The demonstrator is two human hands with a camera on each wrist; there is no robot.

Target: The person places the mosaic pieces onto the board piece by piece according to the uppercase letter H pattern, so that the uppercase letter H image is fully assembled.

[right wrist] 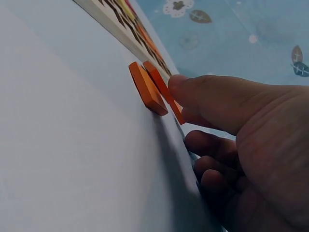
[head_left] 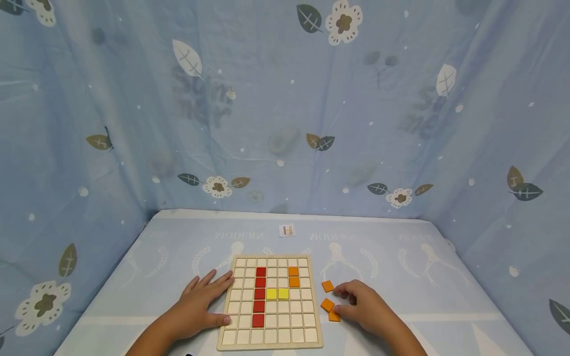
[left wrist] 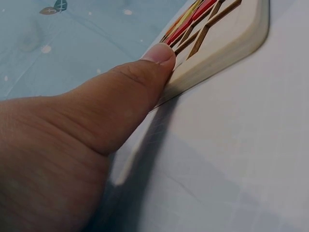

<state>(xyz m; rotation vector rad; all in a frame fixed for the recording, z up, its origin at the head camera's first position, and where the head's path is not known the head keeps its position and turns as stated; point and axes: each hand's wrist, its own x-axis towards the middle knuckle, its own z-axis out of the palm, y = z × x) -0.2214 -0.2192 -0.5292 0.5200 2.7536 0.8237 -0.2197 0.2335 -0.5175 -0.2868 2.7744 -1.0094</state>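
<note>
A wooden grid board (head_left: 269,347) lies on the table, with a column of several red tiles (head_left: 259,306), two yellow tiles (head_left: 283,293) and two orange tiles (head_left: 294,282) in its cells. My left hand (head_left: 196,306) rests spread at the board's left side, fingertips and thumb on its edge; the left wrist view shows the thumb (left wrist: 140,77) at the rim. To the right of the board lie three loose orange tiles (head_left: 327,305). Close beside them is my right hand (head_left: 362,306), thumb tip right at the nearer pair, index finger near the farther tile (head_left: 327,286).
A small printed card (head_left: 287,230) with a coloured grid pattern lies behind the board. Patterned blue curtains (head_left: 267,123) stand around the back and sides of the table (head_left: 392,262).
</note>
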